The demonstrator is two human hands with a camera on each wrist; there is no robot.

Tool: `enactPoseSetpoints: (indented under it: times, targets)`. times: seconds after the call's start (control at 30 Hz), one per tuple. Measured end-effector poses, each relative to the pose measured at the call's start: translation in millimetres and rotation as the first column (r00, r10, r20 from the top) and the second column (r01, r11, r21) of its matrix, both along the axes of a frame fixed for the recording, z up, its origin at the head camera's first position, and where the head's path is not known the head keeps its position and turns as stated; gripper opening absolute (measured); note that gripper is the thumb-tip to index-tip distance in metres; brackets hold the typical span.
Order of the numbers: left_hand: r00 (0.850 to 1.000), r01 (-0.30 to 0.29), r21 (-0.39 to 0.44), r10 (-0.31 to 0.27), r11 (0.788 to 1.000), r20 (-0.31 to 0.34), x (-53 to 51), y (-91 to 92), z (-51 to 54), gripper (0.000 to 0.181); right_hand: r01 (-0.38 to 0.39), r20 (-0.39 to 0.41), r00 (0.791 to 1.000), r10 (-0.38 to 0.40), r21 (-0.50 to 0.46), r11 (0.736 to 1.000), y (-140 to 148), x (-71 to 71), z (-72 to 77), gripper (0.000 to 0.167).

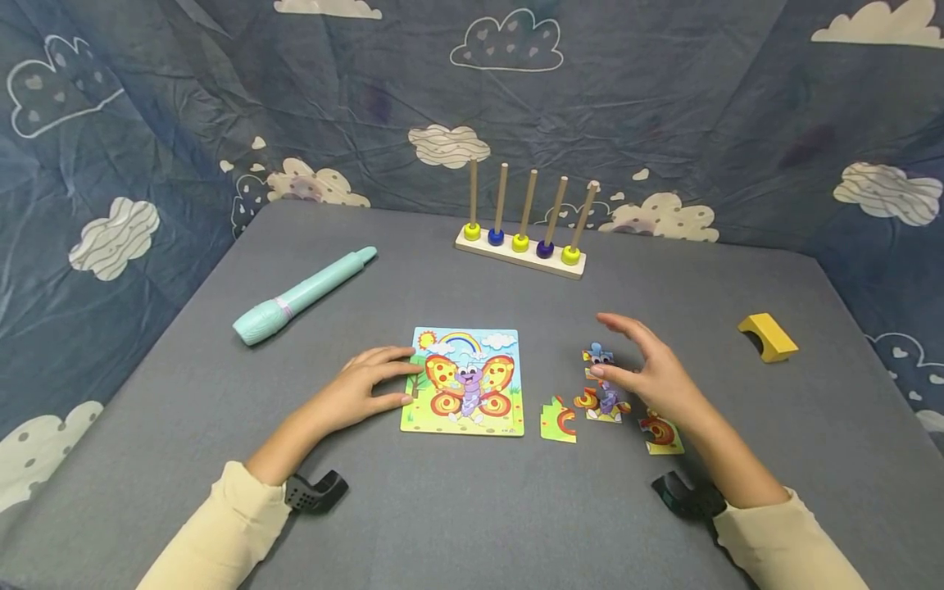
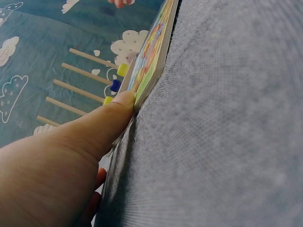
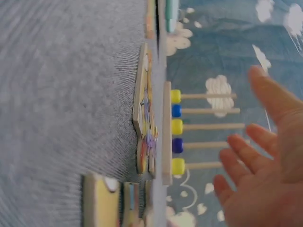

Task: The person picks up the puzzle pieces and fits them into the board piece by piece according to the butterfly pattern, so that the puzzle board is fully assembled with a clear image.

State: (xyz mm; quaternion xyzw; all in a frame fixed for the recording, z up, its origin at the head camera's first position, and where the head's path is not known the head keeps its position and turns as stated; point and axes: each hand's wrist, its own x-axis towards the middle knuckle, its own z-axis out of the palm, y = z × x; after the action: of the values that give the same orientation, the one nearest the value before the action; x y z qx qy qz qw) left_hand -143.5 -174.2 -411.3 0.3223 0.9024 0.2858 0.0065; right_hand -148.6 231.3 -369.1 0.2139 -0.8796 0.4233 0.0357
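Note:
A square butterfly puzzle board (image 1: 460, 418) lies flat on the table. My left hand (image 1: 372, 383) rests at the board's left edge, its fingertips and thumb touching the rim; the left wrist view shows the thumb (image 2: 106, 116) against the near corner. My right hand (image 1: 660, 378) hovers above several loose puzzle pieces with thumb and fingers spread apart, holding nothing. Among these, a green-edged piece (image 1: 556, 422) lies beside the board, a purple-bodied piece (image 1: 606, 403) is in the middle, and a piece with a red spiral (image 1: 664, 434) lies under the wrist. The hand partly covers the pieces.
At the back stands a peg rack (image 1: 519, 256) with five upright rods, each bearing one bead. A mint-green tapered object, like a toy microphone (image 1: 306, 295), lies at the left. Far right is a yellow arch block (image 1: 770, 338). Cloud-printed cloth (image 1: 664, 106) hangs around the table.

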Motion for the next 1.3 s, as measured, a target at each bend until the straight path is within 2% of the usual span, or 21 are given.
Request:
enactPoseSetpoints:
  times: [0.13, 0.4, 0.6, 0.83, 0.93, 1.07, 1.3]
  targets:
    - [1.000, 0.002, -0.001, -0.002, 1.000, -0.004, -0.9, -0.4, 0.4, 0.042, -0.005, 0.049, 0.999, 0.004, 0.023, 1.000, 9, -4.2, -10.0, 0.067]
    - [1.000, 0.008, -0.004, -0.008, 1.000, 0.002, -1.6, 0.2, -0.4, 0.042, -0.035, 0.180, 0.984, 0.008, 0.145, 0.989, 23, -12.1, -26.0, 0.069]
    - [1.000, 0.005, -0.003, -0.005, 1.000, 0.005, -0.4, -0.2, -1.0, 0.042, -0.035, 0.190, 0.982, -0.014, 0.254, 0.967, 26, -15.6, -27.5, 0.073]
    - [1.000, 0.004, 0.004, -0.004, 1.000, 0.004, 0.0, -0.8, -1.6, 0.041, -0.029, 0.173, 0.984, -0.036, 0.361, 0.932, 23, -15.9, -21.9, 0.077]
    - [1.000, 0.002, 0.003, -0.002, 1.000, 0.003, -0.3, -0.9, -1.8, 0.042, -0.022, 0.170, 0.985, -0.042, 0.360, 0.933, 23, -15.6, -21.1, 0.078]
    - [1.000, 0.002, -0.002, -0.002, 1.000, 0.005, -0.9, -0.9, -2.4, 0.042, -0.013, 0.173, 0.984, -0.045, 0.319, 0.948, 24, -15.7, -23.4, 0.075]
    - [1.000, 0.002, 0.004, -0.002, 1.000, 0.005, -1.8, -1.2, -2.6, 0.042, -0.034, 0.166, 0.986, -0.007, 0.242, 0.970, 22, -17.2, -26.4, 0.068]
